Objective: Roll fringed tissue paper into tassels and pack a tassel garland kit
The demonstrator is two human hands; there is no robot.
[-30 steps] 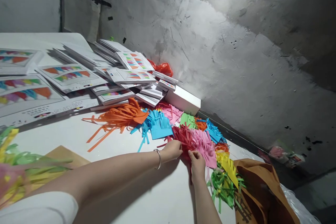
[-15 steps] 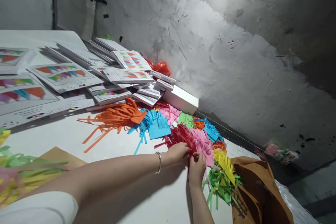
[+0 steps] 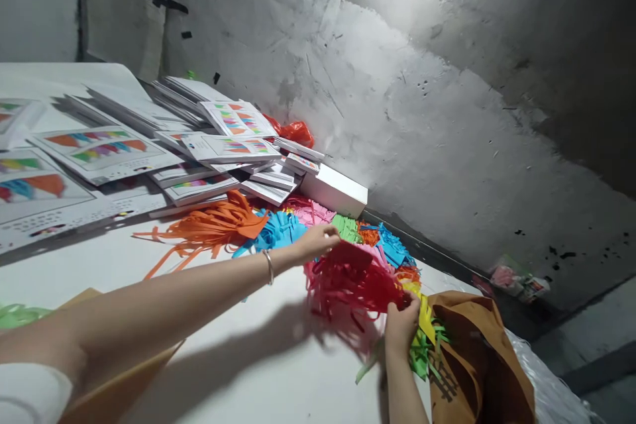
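Red fringed paper (image 3: 355,275) is stretched between my two hands above the white table (image 3: 278,351), its strips hanging down and blurred. My left hand (image 3: 318,243), with a silver bangle at the wrist, pinches the upper left end. The lower right end is gripped by my right hand (image 3: 403,321). Orange fringe (image 3: 213,224) and blue fringe (image 3: 278,230) lie left of the red paper. Behind it are pink (image 3: 314,212), light green (image 3: 346,228) and more blue pieces (image 3: 395,248). Yellow (image 3: 426,318) and green strips (image 3: 422,358) lie beside my right hand.
Stacks of printed cards (image 3: 233,146) cover the back left, next to a white box (image 3: 338,191) and a red plastic bag (image 3: 295,132). A brown bag (image 3: 481,351) stands at the right. A grey wall (image 3: 372,99) rises behind the table.
My hands have moved apart, lifting and spreading the red fringed paper between them. The view has shifted slightly, and the yellow-green strips at the far left are mostly out of frame.
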